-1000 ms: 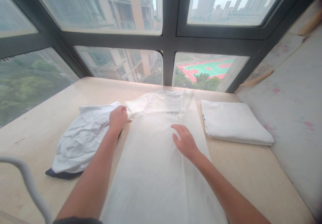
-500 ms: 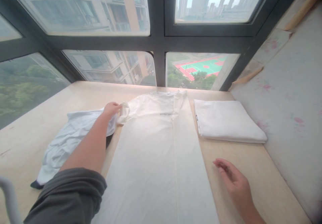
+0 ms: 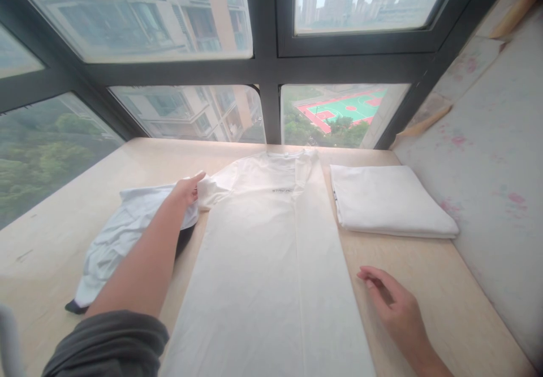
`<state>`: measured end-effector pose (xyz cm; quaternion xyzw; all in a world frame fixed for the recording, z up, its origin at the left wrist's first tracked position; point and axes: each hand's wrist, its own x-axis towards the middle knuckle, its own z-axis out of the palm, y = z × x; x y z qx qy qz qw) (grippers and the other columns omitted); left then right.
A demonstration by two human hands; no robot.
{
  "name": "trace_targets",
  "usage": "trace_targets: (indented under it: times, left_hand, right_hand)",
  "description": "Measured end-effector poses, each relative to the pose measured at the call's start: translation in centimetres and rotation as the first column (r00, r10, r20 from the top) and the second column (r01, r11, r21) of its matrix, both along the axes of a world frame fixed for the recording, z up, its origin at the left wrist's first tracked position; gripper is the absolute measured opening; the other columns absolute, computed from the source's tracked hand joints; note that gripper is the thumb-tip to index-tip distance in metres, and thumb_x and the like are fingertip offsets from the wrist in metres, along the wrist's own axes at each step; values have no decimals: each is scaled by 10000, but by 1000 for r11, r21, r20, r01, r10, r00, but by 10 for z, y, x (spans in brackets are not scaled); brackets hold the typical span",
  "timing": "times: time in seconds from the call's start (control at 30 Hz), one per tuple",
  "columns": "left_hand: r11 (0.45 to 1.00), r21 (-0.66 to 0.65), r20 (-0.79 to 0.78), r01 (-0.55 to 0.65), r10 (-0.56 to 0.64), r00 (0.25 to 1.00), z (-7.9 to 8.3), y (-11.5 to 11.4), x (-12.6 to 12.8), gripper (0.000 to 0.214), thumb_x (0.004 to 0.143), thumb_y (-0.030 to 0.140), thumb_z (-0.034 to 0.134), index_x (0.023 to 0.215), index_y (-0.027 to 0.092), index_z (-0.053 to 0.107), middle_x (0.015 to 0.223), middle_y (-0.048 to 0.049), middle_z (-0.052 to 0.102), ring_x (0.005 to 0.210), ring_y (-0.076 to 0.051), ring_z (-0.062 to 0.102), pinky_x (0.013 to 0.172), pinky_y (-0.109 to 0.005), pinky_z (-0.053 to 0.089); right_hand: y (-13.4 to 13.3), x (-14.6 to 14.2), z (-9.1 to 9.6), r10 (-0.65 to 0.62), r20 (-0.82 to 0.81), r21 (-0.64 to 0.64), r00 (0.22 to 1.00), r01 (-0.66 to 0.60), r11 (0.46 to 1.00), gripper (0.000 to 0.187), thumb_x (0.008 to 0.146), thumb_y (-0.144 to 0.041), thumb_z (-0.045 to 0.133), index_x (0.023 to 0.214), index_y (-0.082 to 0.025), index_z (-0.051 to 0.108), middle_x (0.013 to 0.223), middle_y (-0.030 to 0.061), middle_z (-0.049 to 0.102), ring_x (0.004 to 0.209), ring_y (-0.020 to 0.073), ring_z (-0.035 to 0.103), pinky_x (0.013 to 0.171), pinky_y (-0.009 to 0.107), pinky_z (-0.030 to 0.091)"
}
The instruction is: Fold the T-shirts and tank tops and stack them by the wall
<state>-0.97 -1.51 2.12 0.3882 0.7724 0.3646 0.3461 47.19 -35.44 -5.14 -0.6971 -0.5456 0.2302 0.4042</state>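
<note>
A white T-shirt (image 3: 250, 264) lies spread out in front of me, its neckline toward the window and small dark lettering on the chest. One side of it is folded inward, leaving a straight edge along the right. My left hand (image 3: 189, 190) reaches to the shirt's left sleeve and grips the sleeve's end between thumb and fingers. My right hand (image 3: 396, 306) hovers over the board right of the shirt, apart from it; its fingers curl loosely, with a gap to the thumb and nothing in them.
A folded white garment (image 3: 390, 199) lies at the right, near the flowered wall (image 3: 500, 196). Left of the shirt, partly under my forearm, is a crumpled pale garment (image 3: 127, 224) with dark edging. Dark window frames (image 3: 267, 72) bound the far side of the wooden surface (image 3: 156, 156).
My left thumb now lies on top of the sleeve end, and the hand has turned slightly. My right hand stays nearly where it was. The view has shifted a little.
</note>
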Motion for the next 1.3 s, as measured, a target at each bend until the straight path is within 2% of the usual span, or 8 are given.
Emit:
trace_targets:
  times: [0.13, 0.27, 0.5, 0.6, 0.67, 0.8, 1.0, 1.3]
  left_hand:
    - [999, 22, -198, 46, -40, 979, -4, -11, 7, 187, 881, 316, 650, 833, 138, 622, 730, 19, 608, 640, -106, 576, 598, -252, 490]
    - [988, 147, -487, 50, 28, 873, -1, -15, 9, 164, 852, 272, 547, 709, 192, 554, 681, -3, 566, 701, -168, 543, 610, -273, 398]
    - [948, 182, -754, 263, -37, 656, 13, -22, 37, 284, 936, 281, 374, 1047, 203, 623, 1002, -119, 678, 995, -283, 617, 815, -348, 437]
    - [878, 104, -816, 467, -193, 544, 13, -41, 61, 366, 966, 318, 347, 1232, 246, 587, 1195, -86, 656, 1081, -245, 615, 858, -318, 442]
    - [805, -18, -832, 593, -341, 437, 11, -59, 74, 332, 932, 401, 453, 1197, 295, 623, 1158, -42, 673, 1004, -234, 646, 802, -303, 455]
    - [711, -226, -816, 666, -512, 268, 4, -92, 84, 351, 848, 503, 584, 1124, 305, 669, 1050, -36, 693, 896, -249, 669, 717, -308, 465]
    - [794, -276, -861, 542, -455, 228, 0, -105, 80, 309, 954, 285, 384, 1137, 228, 627, 1130, -119, 641, 1128, -289, 581, 806, -355, 482]
    - [838, -318, -857, 443, -454, 245, -8, -97, 77, 299, 938, 205, 356, 997, 115, 635, 1019, -177, 595, 850, -291, 664, 713, -394, 500]
  right_hand:
    - [1, -1, 1, 19, 16, 15, 1000, -19, 1000, 247, 914, -366, 540, 1022, -225, 712, 1012, 48, 749, 935, 190, 710, 884, 276, 579]
    - [3, -2, 2, 21, 28, 28, 999, -22, 999, 246, 913, -366, 537, 1013, -229, 714, 996, 45, 750, 925, 193, 712, 877, 284, 582]
    - [3, -2, 2, 35, 47, 45, 998, -38, 998, 244, 922, -358, 524, 1006, -222, 709, 987, 52, 745, 927, 195, 708, 867, 291, 580]
    - [3, -2, 2, 36, 46, 46, 998, -38, 998, 246, 927, -357, 519, 1007, -218, 705, 981, 56, 743, 925, 196, 706, 867, 294, 577]
    - [3, -3, 2, 34, 48, 37, 998, -36, 999, 250, 931, -357, 513, 1012, -216, 704, 988, 59, 741, 932, 199, 703, 874, 301, 573]
    - [3, -3, 3, 38, 45, 21, 998, -39, 999, 259, 933, -366, 509, 1011, -214, 703, 999, 68, 739, 943, 210, 699, 883, 319, 569]
    - [3, -2, 2, 34, 50, 16, 998, -35, 999, 259, 924, -367, 512, 1010, -217, 704, 994, 60, 740, 938, 210, 700, 876, 318, 570]
    - [3, -1, -3, 31, 67, 17, 997, -32, 999, 262, 926, -360, 508, 1008, -207, 705, 994, 68, 740, 936, 206, 701, 871, 318, 574]
